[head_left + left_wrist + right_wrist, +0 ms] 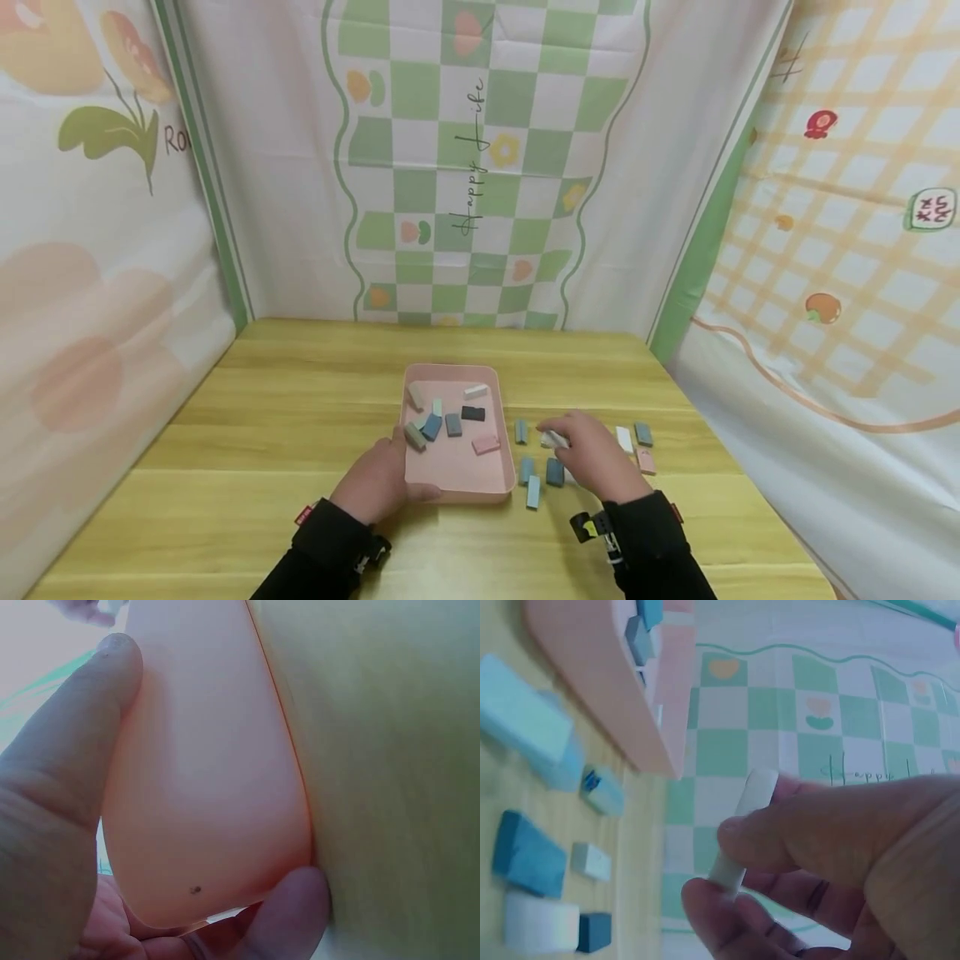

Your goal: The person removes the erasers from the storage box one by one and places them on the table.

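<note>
My left hand [378,479] grips the near left corner of a pink tray [453,477], with the thumb along its near wall and the fingers curled round the corner in the left wrist view. Over the table to the right of the tray, my right hand [596,457] pinches a small white block [756,791] between thumb and fingers. Several blocks lie scattered in the tray, among them a black block [473,413], a pink block [486,444] and a blue block [431,428].
Beside the tray's right wall lie several loose blocks, including a light blue block [532,492] and a dark blue block [555,472]. Beyond my right hand are another white block [624,439], a grey-blue block [642,433] and a pink block [646,462]. Printed cloths hang around the wooden table [300,392].
</note>
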Demonstrator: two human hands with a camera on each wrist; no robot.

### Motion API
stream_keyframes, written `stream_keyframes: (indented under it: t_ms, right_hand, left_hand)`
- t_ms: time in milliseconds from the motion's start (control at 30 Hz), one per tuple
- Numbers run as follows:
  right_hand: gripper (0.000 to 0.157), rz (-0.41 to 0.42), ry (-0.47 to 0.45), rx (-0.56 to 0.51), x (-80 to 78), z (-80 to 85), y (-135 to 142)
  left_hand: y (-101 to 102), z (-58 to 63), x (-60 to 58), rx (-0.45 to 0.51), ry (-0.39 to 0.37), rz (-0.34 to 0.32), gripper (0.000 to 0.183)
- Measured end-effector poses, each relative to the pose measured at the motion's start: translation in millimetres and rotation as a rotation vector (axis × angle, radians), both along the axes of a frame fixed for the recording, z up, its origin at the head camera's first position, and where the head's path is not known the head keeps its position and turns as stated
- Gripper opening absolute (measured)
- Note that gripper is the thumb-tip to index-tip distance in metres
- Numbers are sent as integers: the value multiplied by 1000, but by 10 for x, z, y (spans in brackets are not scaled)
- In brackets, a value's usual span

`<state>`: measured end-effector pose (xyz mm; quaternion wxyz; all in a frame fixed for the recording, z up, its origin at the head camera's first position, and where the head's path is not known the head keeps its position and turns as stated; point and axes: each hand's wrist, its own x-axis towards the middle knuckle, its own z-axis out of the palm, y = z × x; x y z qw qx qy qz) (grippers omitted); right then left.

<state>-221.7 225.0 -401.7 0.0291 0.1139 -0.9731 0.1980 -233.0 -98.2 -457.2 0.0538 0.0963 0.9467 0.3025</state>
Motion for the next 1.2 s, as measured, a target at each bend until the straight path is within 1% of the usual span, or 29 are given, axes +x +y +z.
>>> stream_keyframes:
  t_ms: [67, 167, 233, 367, 433, 533, 733, 900, 1100, 1200]
  right_hand:
    - [38, -21, -13, -2, 57, -28, 42]
    - [34, -81, -79, -24, 120, -60, 75]
    - [28, -105, -126, -38, 140, -94, 79]
    - [20, -116, -213, -62, 164, -194, 66]
    - [19, -111, -238, -60, 176, -250, 62]
    - [18, -97, -248, -46, 195, -325, 58]
    - [25, -65, -265, -27, 215, -422, 47]
    - [26, -62, -268, -25, 204, -432, 46]
    - [26, -47, -275, -36, 196, -420, 56]
    - [26, -60, -266, -28, 203, -418, 55]
  left_hand:
    - [3, -11, -12, -3, -11, 2, 130]
    - [10, -16, -17, -12, -18, 3, 130]
    - [10, -15, -15, -19, -15, 4, 130]
    - [-1, -12, -5, -21, -3, 1, 130]
    - [-2, -8, 2, -20, -2, -3, 130]
    - [3, -7, 10, -14, -6, -4, 129]
    - [12, -21, 11, -16, -10, -2, 130]
    - [14, -33, -3, -18, -6, 1, 130]
    - [7, -21, -9, -11, -7, 2, 129]
    - [6, -15, -5, -8, -7, 1, 129]
